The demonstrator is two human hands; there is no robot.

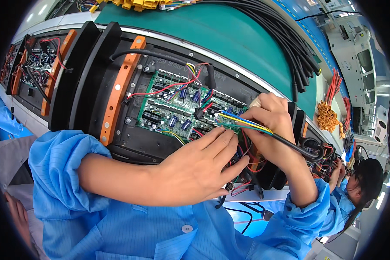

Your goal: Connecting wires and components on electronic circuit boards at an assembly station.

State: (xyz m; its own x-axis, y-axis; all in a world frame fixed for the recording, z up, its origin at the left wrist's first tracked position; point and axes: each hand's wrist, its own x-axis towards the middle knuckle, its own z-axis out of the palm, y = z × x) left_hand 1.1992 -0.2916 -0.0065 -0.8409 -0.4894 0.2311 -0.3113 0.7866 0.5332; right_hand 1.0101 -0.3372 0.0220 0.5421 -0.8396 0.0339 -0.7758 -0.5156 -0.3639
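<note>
A green circuit board (164,82) with capacitors and coloured wires lies in a black fixture between orange bars. My right hand (271,119) is closed over the board's right end, gripping the stripped end of a black cable (297,148). Its yellow, blue and green wires (240,119) fan out from under the fingers toward the board, their tips near its middle. My left hand (199,167) lies palm down across the board's near edge, fingers stretched and slightly apart. Below its fingers hang loose thin wires and a small black connector (229,186). The fingertips partly cover the board's lower right.
An orange bar (121,93) and tall black dividers (91,78) stand left of the board. Beyond the fixture, a bundle of black cables (286,45) lies on a green mat (203,30). Yellow connectors (327,117) hang at the right, where another person (355,186) works.
</note>
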